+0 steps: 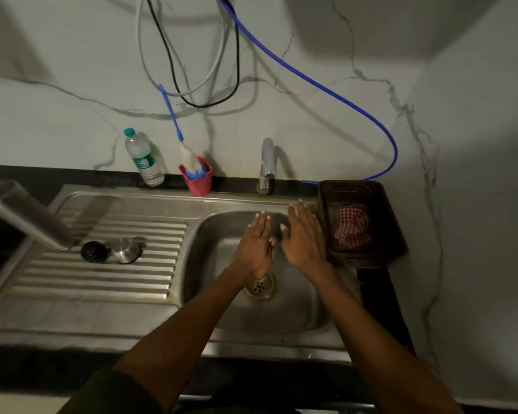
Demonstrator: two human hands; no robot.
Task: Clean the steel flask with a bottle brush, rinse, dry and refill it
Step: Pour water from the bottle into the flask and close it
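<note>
The steel flask (21, 212) stands uncapped on the ribbed drainboard (102, 273) at the left. Beside it lie its black stopper (94, 251) and steel cap (126, 249). The bottle brush (189, 158), blue handled with white bristles, stands in a red cup (198, 183) at the wall. A plastic water bottle (142, 158) stands left of the cup. My left hand (256, 245) and my right hand (304, 236) hover flat over the sink basin (296, 312), fingers stretched out, holding nothing, below the tap (266, 165).
A dark basket (383, 198) on the right counter holds a red checked cloth (353, 227). A blue hose (341, 98) and grey and black cables hang on the marble wall. The drain (259, 285) sits in the basin's middle.
</note>
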